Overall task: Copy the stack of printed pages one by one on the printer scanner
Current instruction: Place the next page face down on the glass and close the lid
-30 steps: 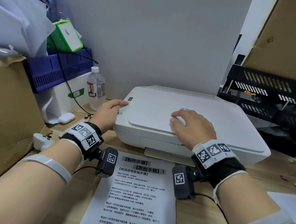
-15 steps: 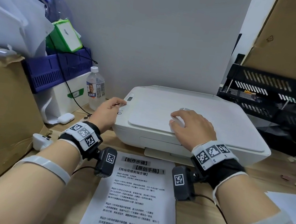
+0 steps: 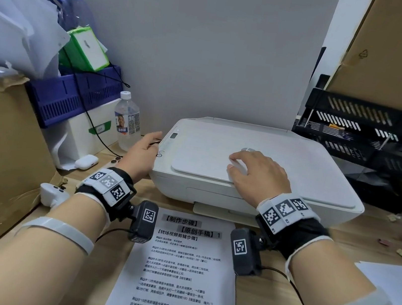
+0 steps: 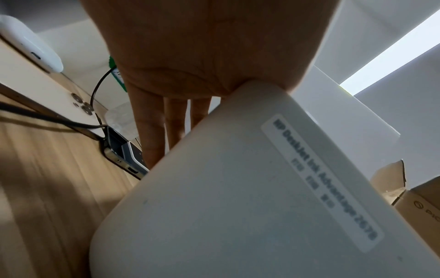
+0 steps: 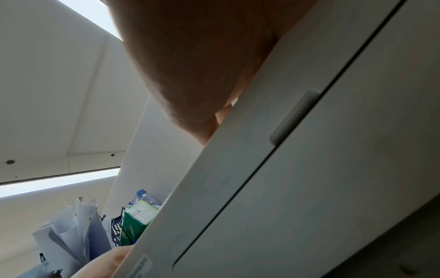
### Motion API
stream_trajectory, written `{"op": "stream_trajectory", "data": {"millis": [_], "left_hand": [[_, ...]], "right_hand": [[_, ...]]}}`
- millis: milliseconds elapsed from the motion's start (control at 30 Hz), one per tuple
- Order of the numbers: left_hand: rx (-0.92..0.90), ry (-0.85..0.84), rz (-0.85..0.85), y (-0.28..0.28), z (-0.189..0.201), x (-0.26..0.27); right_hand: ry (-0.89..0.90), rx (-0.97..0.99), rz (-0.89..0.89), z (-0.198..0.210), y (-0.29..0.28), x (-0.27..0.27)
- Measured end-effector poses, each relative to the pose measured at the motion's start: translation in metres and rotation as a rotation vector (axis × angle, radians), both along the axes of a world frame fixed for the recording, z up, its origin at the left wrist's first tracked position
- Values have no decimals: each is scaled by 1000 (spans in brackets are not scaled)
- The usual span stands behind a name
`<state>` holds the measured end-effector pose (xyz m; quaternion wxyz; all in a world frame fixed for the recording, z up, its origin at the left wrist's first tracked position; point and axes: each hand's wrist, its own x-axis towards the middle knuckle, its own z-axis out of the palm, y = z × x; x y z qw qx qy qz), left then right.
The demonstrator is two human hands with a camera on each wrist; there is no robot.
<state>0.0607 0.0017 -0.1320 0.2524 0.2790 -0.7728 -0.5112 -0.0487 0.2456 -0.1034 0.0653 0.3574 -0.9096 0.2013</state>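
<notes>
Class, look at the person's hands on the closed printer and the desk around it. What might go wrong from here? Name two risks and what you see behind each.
1. The water bottle stands just beyond the left hand at the printer's control corner; a careless pull back might tip it.
2. The right hand rests on the scanner lid; leaning hard could strain it. The printed page lies near the desk edge between the forearms and could be brushed off.

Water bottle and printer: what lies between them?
In the head view, the left hand fills the gap between the water bottle and the printer, fingers at the printer's left edge.
</notes>
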Motion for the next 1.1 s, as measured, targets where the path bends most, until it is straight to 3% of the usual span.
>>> {"op": "stream_trajectory", "data": {"millis": [200, 1100], "left_hand": [[150, 68, 6, 1, -2, -2], [201, 49, -7, 5, 3, 2]], "right_hand": [[-2, 1, 1, 0, 0, 0], [9, 5, 5, 1, 2, 2]]}}
